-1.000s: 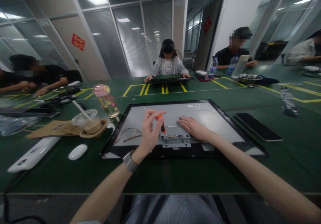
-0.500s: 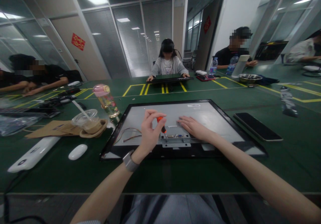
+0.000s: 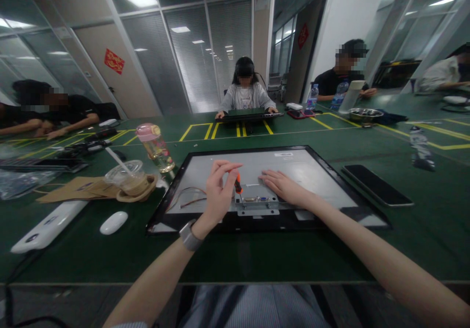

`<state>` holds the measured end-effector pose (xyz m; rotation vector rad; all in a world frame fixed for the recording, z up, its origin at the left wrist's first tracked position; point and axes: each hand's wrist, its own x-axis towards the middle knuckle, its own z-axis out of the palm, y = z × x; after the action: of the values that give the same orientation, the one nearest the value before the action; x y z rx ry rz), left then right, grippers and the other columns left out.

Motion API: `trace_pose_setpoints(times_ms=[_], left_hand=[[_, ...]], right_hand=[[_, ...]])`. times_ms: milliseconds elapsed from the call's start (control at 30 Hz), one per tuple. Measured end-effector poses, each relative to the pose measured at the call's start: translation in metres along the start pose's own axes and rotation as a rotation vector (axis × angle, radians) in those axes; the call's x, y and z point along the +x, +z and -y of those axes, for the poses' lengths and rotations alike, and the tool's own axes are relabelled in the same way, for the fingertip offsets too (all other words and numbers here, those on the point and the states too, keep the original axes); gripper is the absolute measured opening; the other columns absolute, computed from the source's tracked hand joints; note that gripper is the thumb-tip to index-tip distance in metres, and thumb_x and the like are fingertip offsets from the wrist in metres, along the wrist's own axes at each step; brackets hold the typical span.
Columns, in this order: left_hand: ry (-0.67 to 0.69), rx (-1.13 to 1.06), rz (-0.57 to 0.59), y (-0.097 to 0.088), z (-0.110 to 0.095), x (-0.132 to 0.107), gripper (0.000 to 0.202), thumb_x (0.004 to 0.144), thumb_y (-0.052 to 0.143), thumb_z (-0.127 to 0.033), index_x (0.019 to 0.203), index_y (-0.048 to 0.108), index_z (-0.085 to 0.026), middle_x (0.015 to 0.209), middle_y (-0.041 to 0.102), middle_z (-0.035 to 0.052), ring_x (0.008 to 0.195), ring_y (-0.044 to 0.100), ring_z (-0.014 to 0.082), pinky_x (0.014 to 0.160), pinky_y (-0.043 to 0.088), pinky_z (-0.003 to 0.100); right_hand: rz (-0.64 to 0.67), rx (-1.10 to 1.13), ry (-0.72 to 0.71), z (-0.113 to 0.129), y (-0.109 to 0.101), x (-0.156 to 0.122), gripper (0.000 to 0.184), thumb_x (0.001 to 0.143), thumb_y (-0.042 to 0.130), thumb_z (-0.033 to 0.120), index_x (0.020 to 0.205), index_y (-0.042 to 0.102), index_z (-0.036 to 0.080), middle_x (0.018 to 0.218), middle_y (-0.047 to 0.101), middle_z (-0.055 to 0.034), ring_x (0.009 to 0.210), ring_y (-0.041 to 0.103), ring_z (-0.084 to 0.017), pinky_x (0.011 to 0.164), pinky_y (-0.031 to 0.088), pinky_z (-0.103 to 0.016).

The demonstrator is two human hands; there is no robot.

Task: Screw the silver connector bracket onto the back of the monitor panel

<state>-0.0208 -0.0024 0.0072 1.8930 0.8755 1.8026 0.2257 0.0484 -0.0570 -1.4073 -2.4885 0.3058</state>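
A flat display panel (image 3: 323, 191) with a black frame and grey back lies on the table before me. My left hand (image 3: 220, 188) pinches an orange and black screwdriver (image 3: 238, 185), its shaft pointing down to the left end of a metal bracket (image 3: 259, 211) with connector ports. Part of the handle is hidden behind my fingers. My right hand (image 3: 281, 186) lies flat on the panel's back, just above the bracket, fingers stretched out and holding nothing. Left of my left hand, thin cables (image 3: 189, 196) rest on the panel.
At left are a pink-lidded bottle (image 3: 156, 147), an iced drink cup (image 3: 127, 174), a white mouse (image 3: 113, 222) and a white power strip (image 3: 47, 227). A black phone (image 3: 377, 186) lies right of the panel. Across the table a person (image 3: 245, 90) holds another dark panel.
The fingers of my left hand have shifted slightly around the screwdriver's handle, and less of its top shows. My right hand stays where it was.
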Motion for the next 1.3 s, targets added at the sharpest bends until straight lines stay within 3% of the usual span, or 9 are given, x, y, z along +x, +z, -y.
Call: trace_pose_setpoints(times_ms=[133,333,533,700,933,1200,1300], left_hand=[[-0.027,-0.046,0.044,-0.0005,-0.003,0.0004,0.033,0.104,0.046,-0.037,0.11,0.073,-0.021,0.097,0.069,0.0074,0.092,0.065,0.0187,0.084,0.053,0.033],[0.011,0.008,-0.015,0.0008,-0.0006,0.001,0.021,0.093,0.067,-0.04,0.097,0.077,-0.022,0.094,0.06,0.0048,0.089,0.06,0.0175,0.082,0.052,0.031],[-0.036,-0.082,0.052,0.0017,-0.0041,-0.0005,0.034,0.104,0.046,-0.04,0.108,0.073,-0.022,0.094,0.068,0.0065,0.089,0.065,0.0184,0.082,0.052,0.033],[0.009,-0.006,-0.009,0.0008,-0.0009,-0.0004,0.024,0.094,0.065,-0.043,0.092,0.076,-0.022,0.092,0.06,0.005,0.088,0.06,0.0179,0.081,0.052,0.032],[-0.086,-0.087,-0.004,0.0024,-0.0031,0.0,0.034,0.104,0.046,-0.043,0.105,0.069,-0.018,0.09,0.071,0.0064,0.085,0.067,0.0166,0.08,0.054,0.031],[-0.097,-0.11,0.044,-0.0003,0.0003,0.0024,0.032,0.104,0.047,-0.041,0.113,0.07,-0.02,0.104,0.075,0.0081,0.094,0.07,0.0187,0.087,0.055,0.034],[-0.072,-0.09,0.054,0.0002,0.0014,0.0018,0.026,0.1,0.056,-0.037,0.113,0.072,-0.021,0.101,0.071,0.0067,0.091,0.067,0.0181,0.085,0.054,0.033]], right_hand=[[-0.018,0.015,-0.004,0.0003,-0.0002,-0.0007,0.058,0.107,0.022,0.046,0.143,0.058,0.019,0.156,0.05,-0.0153,0.148,0.042,-0.031,0.121,0.028,-0.058],[-0.004,-0.001,-0.011,0.0015,-0.0017,-0.0005,0.057,0.107,0.023,0.043,0.143,0.058,0.017,0.156,0.051,-0.0156,0.148,0.042,-0.031,0.121,0.028,-0.056],[-0.014,0.005,0.001,-0.0001,-0.0004,-0.0002,0.057,0.107,0.023,0.045,0.143,0.058,0.019,0.156,0.05,-0.0147,0.147,0.042,-0.031,0.121,0.028,-0.057],[-0.001,-0.009,-0.002,0.0006,-0.001,0.0001,0.058,0.107,0.021,0.044,0.144,0.058,0.018,0.157,0.05,-0.0144,0.147,0.042,-0.031,0.122,0.028,-0.056],[0.0,0.01,0.008,0.0022,-0.0025,-0.0004,0.06,0.107,0.021,0.047,0.144,0.058,0.018,0.156,0.05,-0.0151,0.148,0.042,-0.031,0.122,0.028,-0.056],[0.008,-0.001,0.013,0.0046,-0.0047,-0.0005,0.063,0.107,0.018,0.048,0.144,0.058,0.017,0.157,0.05,-0.0152,0.148,0.042,-0.032,0.122,0.029,-0.056],[-0.002,-0.001,0.003,0.0036,-0.0044,-0.0012,0.061,0.107,0.02,0.047,0.144,0.058,0.018,0.157,0.05,-0.015,0.147,0.042,-0.031,0.121,0.029,-0.056]])
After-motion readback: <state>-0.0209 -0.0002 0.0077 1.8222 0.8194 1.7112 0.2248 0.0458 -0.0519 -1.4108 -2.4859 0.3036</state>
